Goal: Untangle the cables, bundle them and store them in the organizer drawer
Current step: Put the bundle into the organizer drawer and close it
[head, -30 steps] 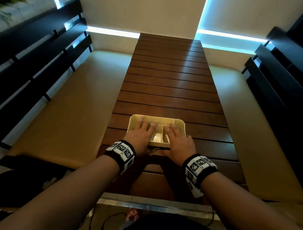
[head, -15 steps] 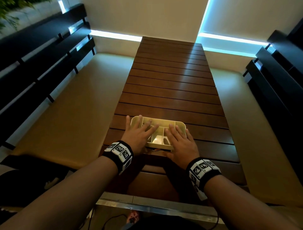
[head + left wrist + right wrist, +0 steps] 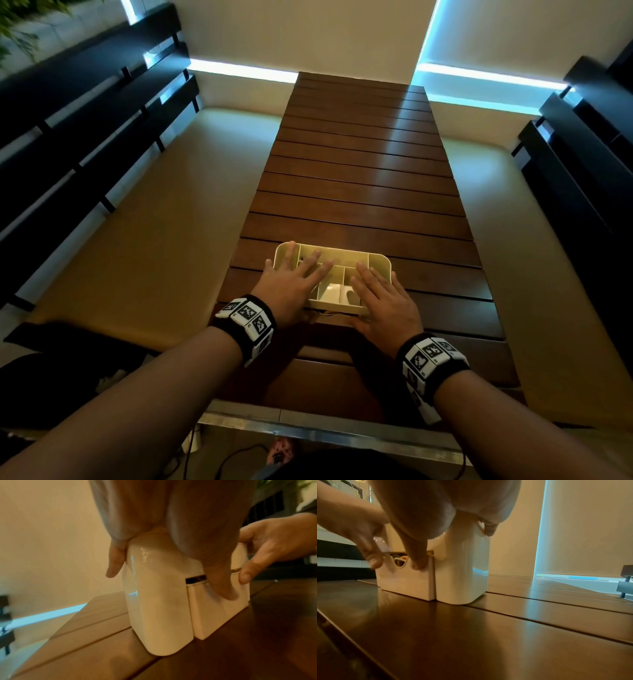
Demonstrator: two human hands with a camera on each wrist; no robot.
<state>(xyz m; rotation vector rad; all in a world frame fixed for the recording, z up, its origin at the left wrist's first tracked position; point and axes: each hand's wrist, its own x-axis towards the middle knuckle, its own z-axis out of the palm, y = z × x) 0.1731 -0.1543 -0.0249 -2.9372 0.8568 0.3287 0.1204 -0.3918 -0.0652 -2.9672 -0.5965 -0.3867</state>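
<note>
A cream organizer with open top compartments stands on the near part of the wooden table. My left hand and right hand lie flat on its top, fingers straight. Both thumbs press on the drawer at its near side. The drawer sticks out only slightly from the organizer body. Through the notch in the drawer front, coiled yellow and orange cables show inside. The left thumb and the right thumb touch the drawer front beside the notch.
Padded tan benches run along both sides of the slatted table, with dark slatted backrests behind them. The far stretch of tabletop holds nothing. A metal edge and a black cord lie below my forearms.
Both hands have slid a little farther over the organizer's top; the left fingers now reach its far rim. The organizer stays in about the same spot.
</note>
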